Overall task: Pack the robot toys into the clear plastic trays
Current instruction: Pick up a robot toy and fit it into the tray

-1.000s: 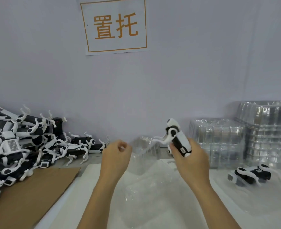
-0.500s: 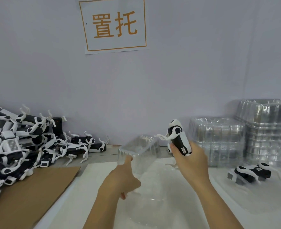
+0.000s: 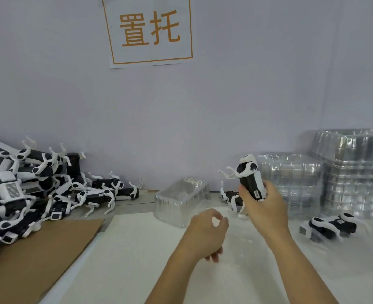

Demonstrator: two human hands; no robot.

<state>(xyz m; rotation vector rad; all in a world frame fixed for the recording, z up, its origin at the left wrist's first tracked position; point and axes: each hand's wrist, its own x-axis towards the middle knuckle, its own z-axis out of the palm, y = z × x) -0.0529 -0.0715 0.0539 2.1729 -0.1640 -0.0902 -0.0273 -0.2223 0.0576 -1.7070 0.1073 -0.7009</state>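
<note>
My right hand grips a black-and-white robot toy upright above the table, its white legs pointing left. A single clear plastic tray rests on the table left of that toy. Just in front of the tray's right corner is my left hand, apart from it, fingers loosely curled with nothing visible in them. Another robot toy lies partly hidden behind my right hand. One more robot toy lies at the right.
A big pile of robot toys fills the left side over a brown cardboard sheet. Stacks of clear trays stand against the wall at the right, a taller stack beside them. A white mat covers the table.
My left hand set the clear tray down on the table and let go of it, then drew back toward me. My right hand has kept the toy upright, nearly still.
</note>
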